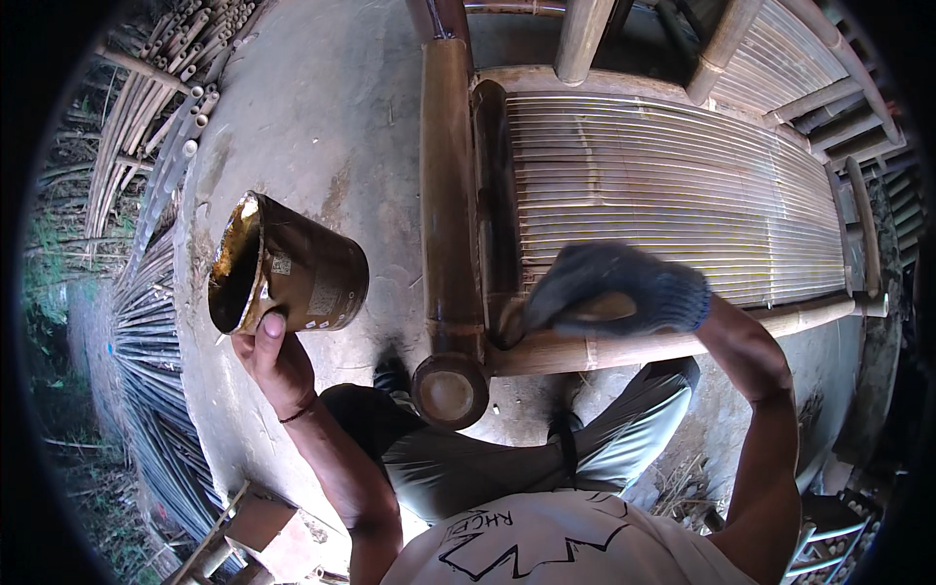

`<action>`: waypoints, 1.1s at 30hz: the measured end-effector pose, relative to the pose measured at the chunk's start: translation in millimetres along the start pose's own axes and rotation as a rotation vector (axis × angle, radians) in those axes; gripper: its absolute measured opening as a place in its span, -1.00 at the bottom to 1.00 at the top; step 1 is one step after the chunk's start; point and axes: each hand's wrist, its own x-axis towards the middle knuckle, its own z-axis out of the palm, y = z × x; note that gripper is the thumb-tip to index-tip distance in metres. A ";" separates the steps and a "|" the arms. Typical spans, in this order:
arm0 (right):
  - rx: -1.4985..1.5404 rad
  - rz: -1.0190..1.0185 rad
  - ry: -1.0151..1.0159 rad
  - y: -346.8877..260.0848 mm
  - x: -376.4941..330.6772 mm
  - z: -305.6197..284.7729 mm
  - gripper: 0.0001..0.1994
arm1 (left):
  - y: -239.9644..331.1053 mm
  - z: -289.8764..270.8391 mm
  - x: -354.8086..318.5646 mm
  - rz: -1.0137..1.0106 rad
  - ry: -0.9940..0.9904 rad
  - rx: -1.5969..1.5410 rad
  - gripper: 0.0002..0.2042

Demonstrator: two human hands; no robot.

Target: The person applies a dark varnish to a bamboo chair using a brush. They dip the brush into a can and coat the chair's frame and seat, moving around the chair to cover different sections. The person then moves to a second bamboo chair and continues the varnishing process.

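Observation:
My bare left hand grips a brown metal can near its lower rim, with the thumb pressed on the outside. The can is tilted with its mouth to the left, and glossy amber-brown residue coats its inside. My right hand, in a dark knitted glove, is closed and blurred by motion. A tan wooden piece, which looks like a paintbrush handle, shows under its fingers. That hand is over the near left corner of a bamboo bench, beside its dark, glossy armrest pole and front rail.
A thick upright bamboo post stands between my knees and the bench. Bundled bamboo poles lie along the left. More bamboo furniture is at the far right. A reddish box sits at the lower left on the concrete floor.

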 end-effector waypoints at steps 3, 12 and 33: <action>0.091 0.226 -0.072 2.9 12.4 16.0 -0.77 | -2.3 -5.3 2.0 0.003 -0.037 0.035 -0.28; -0.259 0.349 0.612 111.4 94.7 -90.1 -0.67 | -2.2 -12.6 2.2 -0.007 -0.023 0.067 -0.27; -0.695 0.161 0.806 135.5 104.7 -76.5 -0.82 | -7.7 -15.0 7.3 -0.010 -0.100 0.002 -0.31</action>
